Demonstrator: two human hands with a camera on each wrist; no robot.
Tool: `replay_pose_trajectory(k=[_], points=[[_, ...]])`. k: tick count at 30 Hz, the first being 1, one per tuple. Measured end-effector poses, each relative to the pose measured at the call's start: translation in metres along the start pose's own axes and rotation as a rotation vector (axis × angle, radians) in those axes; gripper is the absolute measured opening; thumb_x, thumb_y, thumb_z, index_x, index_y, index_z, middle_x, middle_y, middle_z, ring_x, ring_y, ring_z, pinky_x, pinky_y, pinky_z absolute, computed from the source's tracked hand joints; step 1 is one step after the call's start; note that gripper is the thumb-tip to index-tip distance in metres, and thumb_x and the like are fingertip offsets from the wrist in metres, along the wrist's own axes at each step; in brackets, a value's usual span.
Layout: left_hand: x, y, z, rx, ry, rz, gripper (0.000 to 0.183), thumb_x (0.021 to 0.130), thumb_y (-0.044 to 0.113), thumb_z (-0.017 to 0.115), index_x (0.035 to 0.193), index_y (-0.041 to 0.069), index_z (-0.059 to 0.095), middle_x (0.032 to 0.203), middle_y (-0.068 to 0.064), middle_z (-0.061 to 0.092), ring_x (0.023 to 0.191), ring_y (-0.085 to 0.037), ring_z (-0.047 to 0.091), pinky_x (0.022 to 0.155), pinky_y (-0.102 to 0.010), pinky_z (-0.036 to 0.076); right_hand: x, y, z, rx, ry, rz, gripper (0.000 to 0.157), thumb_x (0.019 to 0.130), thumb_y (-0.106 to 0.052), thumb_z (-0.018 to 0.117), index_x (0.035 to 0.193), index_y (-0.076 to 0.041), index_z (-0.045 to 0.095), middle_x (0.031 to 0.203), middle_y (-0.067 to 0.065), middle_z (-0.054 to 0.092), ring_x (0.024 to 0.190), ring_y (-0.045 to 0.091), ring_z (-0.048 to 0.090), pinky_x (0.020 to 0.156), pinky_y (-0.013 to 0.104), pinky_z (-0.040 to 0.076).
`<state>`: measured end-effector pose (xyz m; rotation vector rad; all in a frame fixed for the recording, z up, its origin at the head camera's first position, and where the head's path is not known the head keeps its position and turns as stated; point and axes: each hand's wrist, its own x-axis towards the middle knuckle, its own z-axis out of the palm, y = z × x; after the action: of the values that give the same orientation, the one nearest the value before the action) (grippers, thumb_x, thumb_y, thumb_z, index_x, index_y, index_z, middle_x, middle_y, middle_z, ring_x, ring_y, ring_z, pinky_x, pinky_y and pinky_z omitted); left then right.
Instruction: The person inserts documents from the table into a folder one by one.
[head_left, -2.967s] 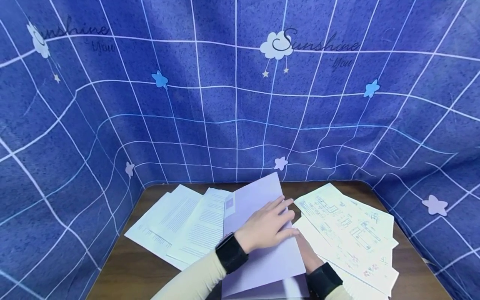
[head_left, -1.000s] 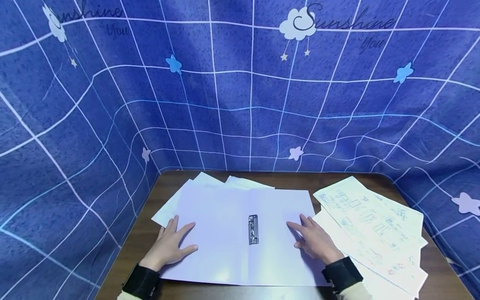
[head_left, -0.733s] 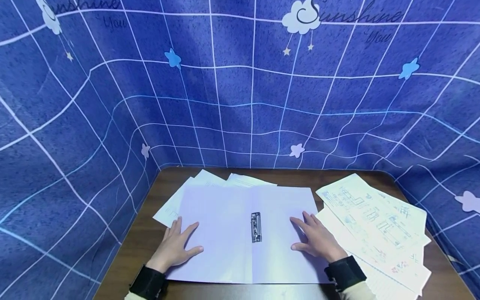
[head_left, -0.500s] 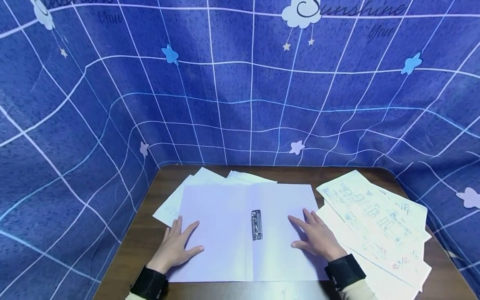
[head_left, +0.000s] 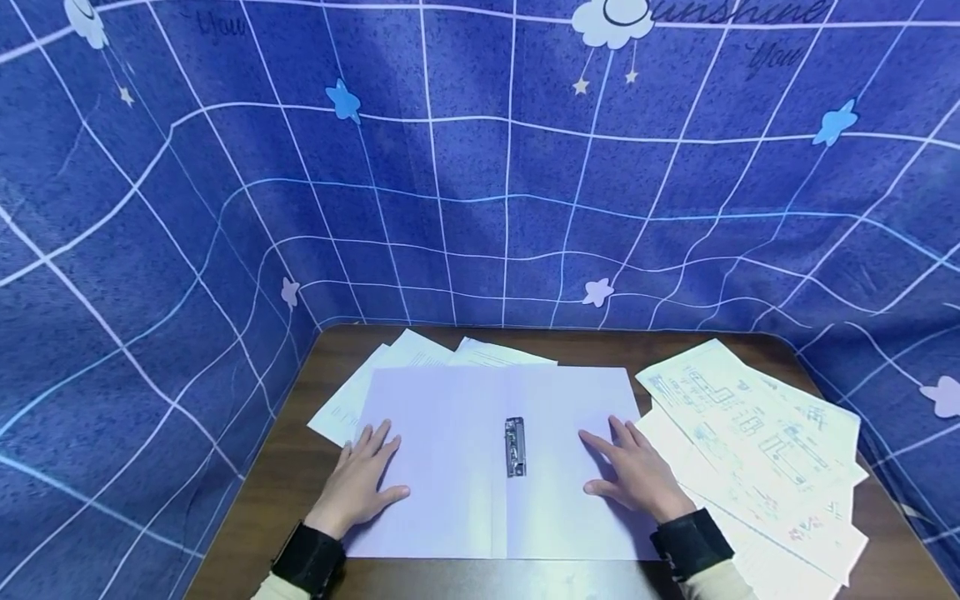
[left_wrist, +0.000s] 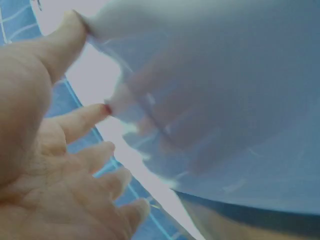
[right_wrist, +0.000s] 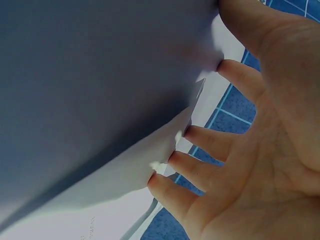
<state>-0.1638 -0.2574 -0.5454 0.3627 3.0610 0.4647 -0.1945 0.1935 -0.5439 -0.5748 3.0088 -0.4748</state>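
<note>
A pale lilac folder lies spread flat in the middle of the table, its metal clip just right of the spine. Resting on the folder's left edge, my left hand has its fingers spread. On the right cover my right hand rests likewise, thumb and index finger pointing inward. In the left wrist view, the left fingertips touch the folder's glossy surface. The right wrist view has the right fingertips along the folder's edge, some of them on the paper beyond it.
Printed sheets stick out from under the folder's upper left. To the right, a fanned pile of papers with drawings reaches close to my right wrist. Behind the wooden table hangs a blue gridded curtain.
The folder was raised and folded over between my hands; it is now laid open flat with its clip showing. Both hands have parted to its sides. Lately the left hand has shifted slightly.
</note>
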Motion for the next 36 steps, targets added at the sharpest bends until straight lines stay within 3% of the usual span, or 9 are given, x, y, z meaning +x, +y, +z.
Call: replay_pose_trajectory(k=[3,7,12,16,23,25,28,32,36], points=[[0.007,0.013,-0.003,-0.022,0.005,0.074,0.073,0.079,0.021,0.089,0.14,-0.005,0.058,0.16,-0.022,0.039,0.148,-0.049,0.031,0.115,-0.069,0.026,0.0,0.0,0.0,0.002,0.005,0.0,0.08,0.078,-0.053,0.083,0.146,-0.017,0.06,0.152,0.039,0.038,0.137,0.064,0.034,0.103,0.074,0.037],[0.015,0.028,-0.003,-0.031,-0.043,0.138,0.074,0.075,0.0,0.088,0.142,0.0,0.058,0.158,-0.018,0.044,0.147,-0.045,0.035,0.117,-0.063,0.029,0.001,0.001,0.002,0.005,0.02,-0.017,0.08,0.078,-0.053,0.083,0.145,-0.017,0.06,0.151,0.039,0.039,0.137,0.065,0.035,0.103,0.074,0.037],[0.024,0.044,-0.003,0.026,-0.109,0.218,0.081,0.075,-0.023,0.07,0.147,0.011,0.057,0.159,-0.013,0.045,0.147,-0.044,0.037,0.117,-0.06,0.03,0.002,0.003,0.005,0.002,0.033,-0.026,0.08,0.078,-0.054,0.083,0.146,-0.018,0.06,0.151,0.038,0.04,0.137,0.064,0.036,0.103,0.074,0.038],[0.03,0.055,-0.005,0.086,-0.149,0.311,0.087,0.077,-0.029,0.058,0.151,0.017,0.054,0.158,-0.011,0.046,0.144,-0.047,0.039,0.115,-0.064,0.032,0.002,0.005,0.006,0.003,0.043,-0.026,0.08,0.078,-0.054,0.083,0.145,-0.018,0.06,0.151,0.038,0.04,0.137,0.064,0.035,0.103,0.074,0.038],[0.036,0.071,-0.01,0.115,-0.224,0.344,0.071,0.084,-0.021,0.062,0.146,0.015,0.059,0.157,-0.013,0.047,0.143,-0.046,0.042,0.113,-0.06,0.037,0.0,0.007,0.005,-0.021,0.059,-0.053,0.08,0.078,-0.054,0.083,0.145,-0.017,0.06,0.149,0.039,0.042,0.134,0.065,0.038,0.102,0.072,0.04],[0.038,0.076,-0.007,0.08,-0.2,0.33,0.055,0.088,-0.012,0.067,0.139,0.009,0.064,0.153,-0.018,0.05,0.141,-0.046,0.044,0.113,-0.057,0.039,0.0,0.006,0.004,-0.027,0.061,-0.057,0.08,0.078,-0.054,0.083,0.145,-0.017,0.06,0.149,0.04,0.042,0.134,0.065,0.039,0.101,0.071,0.041],[0.043,0.088,0.002,0.035,-0.093,0.296,0.026,0.095,0.01,0.072,0.12,0.002,0.071,0.141,-0.025,0.058,0.134,-0.045,0.052,0.109,-0.054,0.044,0.0,0.005,0.003,-0.028,0.063,-0.062,0.08,0.078,-0.052,0.084,0.145,-0.017,0.061,0.148,0.04,0.043,0.133,0.065,0.039,0.101,0.071,0.041],[0.054,0.109,0.019,0.011,0.046,0.196,0.036,0.094,0.033,0.076,0.111,0.001,0.072,0.131,-0.028,0.061,0.124,-0.044,0.058,0.098,-0.056,0.052,0.0,0.004,0.001,-0.017,0.062,-0.051,0.079,0.078,-0.051,0.084,0.145,-0.017,0.061,0.148,0.04,0.042,0.134,0.065,0.038,0.102,0.072,0.04],[0.06,0.126,0.032,-0.002,0.078,0.091,0.057,0.09,0.048,0.076,0.126,0.004,0.07,0.137,-0.027,0.059,0.123,-0.047,0.056,0.094,-0.066,0.049,0.0,0.003,0.002,-0.009,0.05,-0.042,0.079,0.078,-0.053,0.083,0.145,-0.017,0.061,0.149,0.04,0.041,0.134,0.066,0.038,0.102,0.073,0.039]])
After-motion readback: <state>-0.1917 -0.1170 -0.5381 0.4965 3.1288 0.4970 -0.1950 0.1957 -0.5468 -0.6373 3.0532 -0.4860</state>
